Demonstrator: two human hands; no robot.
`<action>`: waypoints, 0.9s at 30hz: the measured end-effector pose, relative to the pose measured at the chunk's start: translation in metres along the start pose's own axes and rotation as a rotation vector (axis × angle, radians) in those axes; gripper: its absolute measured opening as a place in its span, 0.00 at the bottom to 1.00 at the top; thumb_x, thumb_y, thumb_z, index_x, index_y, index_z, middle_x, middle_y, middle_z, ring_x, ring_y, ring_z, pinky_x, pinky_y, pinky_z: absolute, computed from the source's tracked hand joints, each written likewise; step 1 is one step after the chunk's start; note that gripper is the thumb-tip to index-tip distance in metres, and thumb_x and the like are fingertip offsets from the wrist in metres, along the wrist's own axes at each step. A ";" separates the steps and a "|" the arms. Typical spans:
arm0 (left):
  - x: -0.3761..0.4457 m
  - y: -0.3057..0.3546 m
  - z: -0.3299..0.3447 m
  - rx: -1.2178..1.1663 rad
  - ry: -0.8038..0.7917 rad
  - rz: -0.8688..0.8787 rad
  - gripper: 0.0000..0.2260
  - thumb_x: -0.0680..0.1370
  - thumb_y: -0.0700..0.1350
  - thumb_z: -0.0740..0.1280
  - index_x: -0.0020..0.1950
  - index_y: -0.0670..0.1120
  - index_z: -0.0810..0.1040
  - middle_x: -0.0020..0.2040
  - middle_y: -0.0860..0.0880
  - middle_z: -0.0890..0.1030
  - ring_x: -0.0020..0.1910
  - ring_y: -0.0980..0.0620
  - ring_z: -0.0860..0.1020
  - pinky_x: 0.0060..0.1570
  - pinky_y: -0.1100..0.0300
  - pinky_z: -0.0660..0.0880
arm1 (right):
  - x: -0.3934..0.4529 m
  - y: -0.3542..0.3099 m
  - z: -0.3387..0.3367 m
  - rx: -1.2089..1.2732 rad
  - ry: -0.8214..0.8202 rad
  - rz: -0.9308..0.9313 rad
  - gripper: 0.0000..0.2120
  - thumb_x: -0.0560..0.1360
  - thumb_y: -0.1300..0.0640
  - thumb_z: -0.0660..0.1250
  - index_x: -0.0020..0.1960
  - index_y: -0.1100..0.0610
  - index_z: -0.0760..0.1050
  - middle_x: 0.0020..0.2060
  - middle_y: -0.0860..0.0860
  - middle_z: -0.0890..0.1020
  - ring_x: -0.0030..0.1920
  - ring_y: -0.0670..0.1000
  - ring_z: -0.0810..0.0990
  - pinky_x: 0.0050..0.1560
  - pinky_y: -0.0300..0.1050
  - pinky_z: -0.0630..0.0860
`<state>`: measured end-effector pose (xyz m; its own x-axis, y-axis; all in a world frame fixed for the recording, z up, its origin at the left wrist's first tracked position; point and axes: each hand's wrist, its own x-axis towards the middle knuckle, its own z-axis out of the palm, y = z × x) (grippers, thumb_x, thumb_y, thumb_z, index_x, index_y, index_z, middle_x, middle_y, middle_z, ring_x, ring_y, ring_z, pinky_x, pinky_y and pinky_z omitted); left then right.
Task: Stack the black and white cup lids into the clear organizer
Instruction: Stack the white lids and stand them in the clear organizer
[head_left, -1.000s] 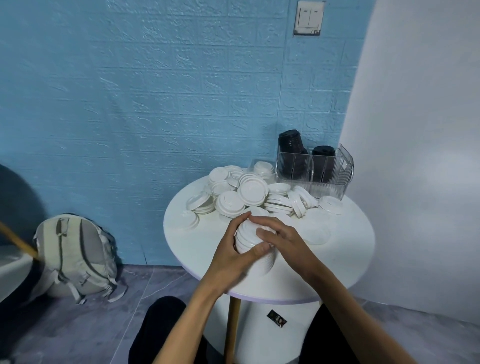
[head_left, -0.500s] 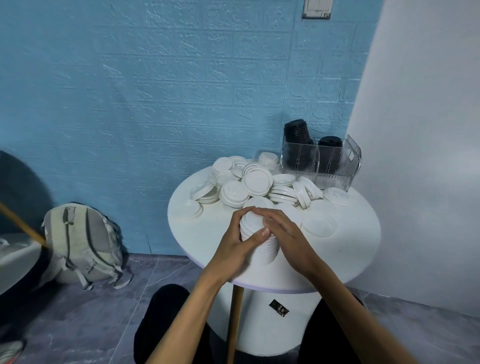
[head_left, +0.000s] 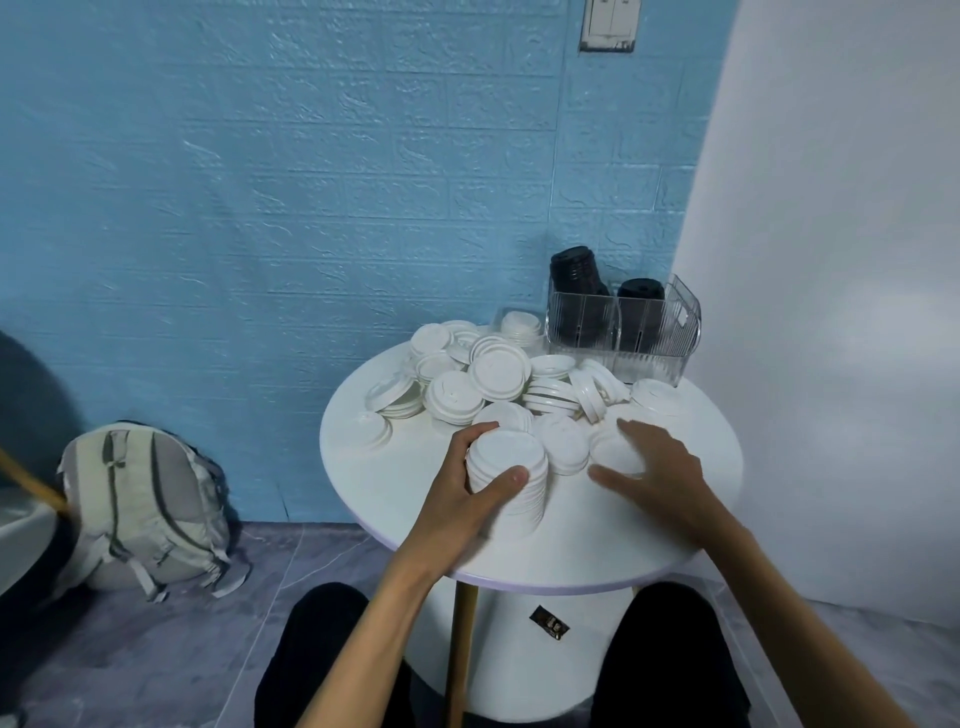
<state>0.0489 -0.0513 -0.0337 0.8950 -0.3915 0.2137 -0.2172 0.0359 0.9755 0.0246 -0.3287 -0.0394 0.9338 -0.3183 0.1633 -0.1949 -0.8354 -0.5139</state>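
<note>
Nearest the viewer, a tall stack of white lids is held upright on the round white counter by the left hand, thumb across its front and fingers curled round its far side, evidently so that the nested pile stays aligned while more are gathered. Just to the right, the right hand is spread with fingers nearly straight over a single white lid lying flat; nothing is gripped by it yet, and a pick-up to add to the stack is judged the likely aim. Beyond the hands, loose white lids are heaped in small overlapping piles across the counter's middle. Farthest back, against the blue wall, the clear organizer stands at the counter's edge, with black lids already stacked in two of its compartments. The white ones are judged still to be loaded.
</note>
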 end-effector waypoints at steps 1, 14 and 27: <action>0.000 0.000 0.000 -0.006 0.002 0.002 0.23 0.78 0.45 0.74 0.71 0.53 0.72 0.66 0.54 0.80 0.62 0.60 0.78 0.60 0.68 0.74 | -0.001 0.002 0.002 -0.075 -0.028 -0.021 0.37 0.74 0.32 0.69 0.78 0.44 0.65 0.79 0.46 0.65 0.78 0.52 0.62 0.76 0.51 0.55; 0.001 -0.002 0.000 -0.025 0.005 0.014 0.26 0.74 0.51 0.77 0.69 0.57 0.73 0.63 0.59 0.81 0.63 0.60 0.79 0.59 0.68 0.74 | -0.025 -0.019 -0.023 0.282 0.244 -0.267 0.39 0.61 0.55 0.86 0.68 0.50 0.73 0.63 0.43 0.75 0.62 0.41 0.71 0.60 0.22 0.61; 0.002 -0.005 -0.001 -0.010 0.009 0.014 0.26 0.75 0.48 0.78 0.70 0.58 0.73 0.63 0.59 0.81 0.65 0.59 0.78 0.66 0.60 0.74 | -0.023 -0.099 -0.054 0.289 0.022 -0.536 0.46 0.61 0.51 0.86 0.70 0.39 0.63 0.64 0.36 0.72 0.63 0.37 0.72 0.63 0.34 0.68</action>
<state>0.0521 -0.0513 -0.0380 0.8955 -0.3824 0.2276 -0.2258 0.0502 0.9729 0.0067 -0.2633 0.0531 0.8721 0.1010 0.4787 0.3931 -0.7273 -0.5626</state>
